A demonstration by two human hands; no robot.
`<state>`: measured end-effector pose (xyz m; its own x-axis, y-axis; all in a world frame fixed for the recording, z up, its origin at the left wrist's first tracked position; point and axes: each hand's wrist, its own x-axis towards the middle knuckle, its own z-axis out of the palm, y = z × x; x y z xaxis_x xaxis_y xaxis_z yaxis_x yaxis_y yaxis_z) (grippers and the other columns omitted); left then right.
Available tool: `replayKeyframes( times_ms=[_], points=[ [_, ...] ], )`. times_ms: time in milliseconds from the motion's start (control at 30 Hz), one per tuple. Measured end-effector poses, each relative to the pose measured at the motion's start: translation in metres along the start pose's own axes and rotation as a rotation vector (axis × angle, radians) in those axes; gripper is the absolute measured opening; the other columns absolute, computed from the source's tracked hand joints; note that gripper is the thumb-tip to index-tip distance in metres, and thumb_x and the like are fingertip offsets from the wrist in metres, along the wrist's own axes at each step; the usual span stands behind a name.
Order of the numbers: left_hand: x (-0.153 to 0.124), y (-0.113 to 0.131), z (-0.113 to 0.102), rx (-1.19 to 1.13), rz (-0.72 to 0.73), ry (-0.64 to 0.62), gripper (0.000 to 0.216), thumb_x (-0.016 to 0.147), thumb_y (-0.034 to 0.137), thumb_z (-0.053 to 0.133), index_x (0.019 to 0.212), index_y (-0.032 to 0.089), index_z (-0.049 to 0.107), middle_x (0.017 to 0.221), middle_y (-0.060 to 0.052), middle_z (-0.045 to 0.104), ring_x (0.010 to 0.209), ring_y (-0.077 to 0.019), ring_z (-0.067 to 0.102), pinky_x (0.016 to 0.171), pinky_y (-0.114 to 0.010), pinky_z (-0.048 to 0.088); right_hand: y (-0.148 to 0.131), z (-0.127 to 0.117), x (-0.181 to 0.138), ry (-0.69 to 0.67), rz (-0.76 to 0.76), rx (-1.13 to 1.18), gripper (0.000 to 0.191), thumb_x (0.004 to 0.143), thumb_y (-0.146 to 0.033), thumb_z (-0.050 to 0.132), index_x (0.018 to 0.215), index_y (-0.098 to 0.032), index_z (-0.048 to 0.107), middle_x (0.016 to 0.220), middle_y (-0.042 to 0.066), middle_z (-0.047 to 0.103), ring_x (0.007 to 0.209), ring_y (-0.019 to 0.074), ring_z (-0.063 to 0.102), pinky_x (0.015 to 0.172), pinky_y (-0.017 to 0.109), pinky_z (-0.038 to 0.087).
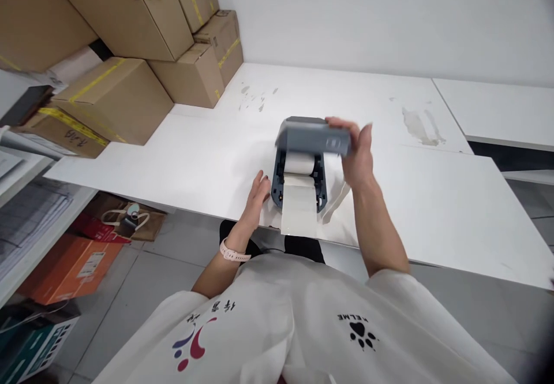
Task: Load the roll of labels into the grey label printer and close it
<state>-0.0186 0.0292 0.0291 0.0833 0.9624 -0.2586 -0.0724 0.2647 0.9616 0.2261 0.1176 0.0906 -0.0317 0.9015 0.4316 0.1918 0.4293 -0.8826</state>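
Observation:
A dark grey label printer [322, 190] stands on the white table, its lid [309, 135] raised and slightly blurred. Inside sits a white label roll [299, 163], and a strip of label paper [298, 208] runs out over the table's front edge. My right hand [360, 156] is closed on the lid's right end, fingers behind it and thumb sticking up. At the printer's left side is my left hand [257, 196], its fingers stretched out and holding nothing; whether it touches the casing I cannot tell.
Several taped cardboard boxes [116, 98] are stacked at the table's back left, against a white wall [367, 20]. Stains mark the white tabletop [208, 153]. An orange box [73, 265] lies on the floor at the left, beside a shelf [60, 205].

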Motion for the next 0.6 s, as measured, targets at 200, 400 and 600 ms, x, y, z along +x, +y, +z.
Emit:
replayKeyframes(
  times_ms=[200,400,600],
  points=[
    [0.015,0.019,0.016,-0.021,0.005,-0.001,0.090,0.089,0.068,0.056,0.162,0.030,0.020,0.173,-0.006,0.022,0.159,-0.0313,0.023,0.127,-0.048,0.032,0.003,0.023,-0.092,0.042,0.254,0.084,0.066,0.090,-0.058,0.066,0.150,-0.046,0.042,0.170,-0.007,0.028,0.159,0.0254,0.022,0.130,0.051,0.026],
    [0.012,0.019,0.024,-0.032,-0.045,-0.086,0.094,0.085,0.059,0.068,0.161,0.030,0.022,0.170,-0.008,0.028,0.154,-0.0366,0.033,0.123,-0.051,0.039,0.006,0.030,-0.099,0.102,0.664,0.380,0.111,0.073,-0.057,0.082,0.162,-0.039,0.018,0.169,0.002,0.030,0.155,0.0275,0.033,0.128,0.051,0.033],
    [0.020,0.009,0.017,-0.011,0.076,-0.073,0.084,0.082,0.055,0.072,0.152,0.022,0.040,0.160,-0.015,0.045,0.147,-0.0370,0.044,0.118,-0.053,0.041,0.010,0.028,-0.101,0.072,0.723,0.416,0.111,0.069,-0.054,0.086,0.160,-0.038,0.025,0.164,0.002,0.039,0.150,0.0302,0.041,0.127,0.054,0.035]
  ],
)
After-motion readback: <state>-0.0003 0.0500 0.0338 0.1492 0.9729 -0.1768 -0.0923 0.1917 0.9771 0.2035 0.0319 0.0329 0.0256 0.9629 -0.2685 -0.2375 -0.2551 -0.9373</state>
